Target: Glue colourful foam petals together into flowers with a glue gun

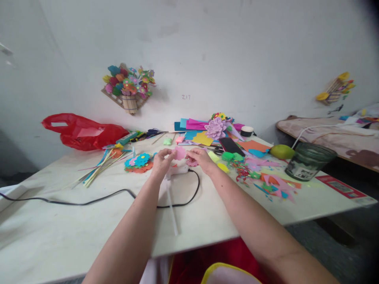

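Note:
My left hand (pixel 162 161) pinches a pink foam cut-out (pixel 179 153) with a rounded, wavy edge and holds it up above the table. Beside its right edge, my right hand (pixel 200 158) has thumb and finger pressed together; whatever is between them is too small to make out. Another pink piece (pixel 192 162) shows just under the right fingers. Below both hands lies a white glue gun (pixel 179 170), with a pale glue stick (pixel 172 211) pointing toward me. Left of my left hand are stacked foam flowers (pixel 139 161) in blue, orange and green.
A black cord (pixel 89 202) runs across the table (pixel 112 232). Foam scraps (pixel 275 185), a phone (pixel 231 146), a glass jar (pixel 309 161) and a yellow-green fruit (pixel 282 152) are on the right. A red plastic bag (pixel 85 132) and thin coloured strips (pixel 99 167) lie left.

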Action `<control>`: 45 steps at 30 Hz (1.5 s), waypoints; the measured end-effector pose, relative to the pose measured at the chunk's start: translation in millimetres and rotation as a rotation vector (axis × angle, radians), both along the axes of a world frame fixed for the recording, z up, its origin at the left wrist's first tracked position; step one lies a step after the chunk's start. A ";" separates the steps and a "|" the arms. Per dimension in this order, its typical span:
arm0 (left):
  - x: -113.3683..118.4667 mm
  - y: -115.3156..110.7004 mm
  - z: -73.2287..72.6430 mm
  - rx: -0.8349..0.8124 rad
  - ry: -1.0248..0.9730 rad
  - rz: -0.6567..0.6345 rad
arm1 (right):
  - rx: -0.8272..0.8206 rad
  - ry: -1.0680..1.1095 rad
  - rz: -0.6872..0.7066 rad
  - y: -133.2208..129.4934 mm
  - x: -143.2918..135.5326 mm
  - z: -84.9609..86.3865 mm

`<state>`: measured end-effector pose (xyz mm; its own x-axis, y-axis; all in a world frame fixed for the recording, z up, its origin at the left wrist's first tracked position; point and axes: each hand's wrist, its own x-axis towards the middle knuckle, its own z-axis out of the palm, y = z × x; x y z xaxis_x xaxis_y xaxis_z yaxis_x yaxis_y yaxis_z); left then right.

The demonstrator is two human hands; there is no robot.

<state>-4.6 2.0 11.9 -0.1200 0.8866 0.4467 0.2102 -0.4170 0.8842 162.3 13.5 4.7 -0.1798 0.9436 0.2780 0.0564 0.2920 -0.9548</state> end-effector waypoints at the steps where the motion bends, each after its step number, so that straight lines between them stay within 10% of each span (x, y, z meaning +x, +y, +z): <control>1: -2.7 2.4 -0.3 0.022 -0.069 0.037 | 0.074 -0.108 -0.013 -1.0 -0.8 -0.4; 9: -21.4 9.8 2.8 0.000 -0.430 0.226 | 0.602 -1.111 -0.024 -21.5 -23.9 -3.7; 19: -23.1 9.7 -0.2 -0.020 -0.574 0.083 | 0.615 -1.288 -0.186 -31.5 -35.6 -5.7; 27: -20.9 5.8 2.0 -0.116 -0.628 -0.076 | 0.164 -0.875 -0.463 -5.0 -3.9 -2.2; 34: -5.7 -1.0 -6.0 -0.200 -0.417 -0.310 | -0.121 0.222 -0.100 0.5 -9.6 -0.7; 41: 4.4 -3.6 -8.6 -0.258 -0.266 -0.409 | -0.100 0.284 -0.156 0.6 -14.0 -2.3; 45: -1.2 2.0 -9.4 -0.244 -0.316 -0.262 | -0.062 0.260 -0.260 2.7 -7.7 0.8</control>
<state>-5.7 4.0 2.4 0.0255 0.9796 0.1995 -0.1694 -0.1925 0.9666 154.6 16.3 5.5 0.1377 0.9649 0.2237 -0.1259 0.2411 -0.9623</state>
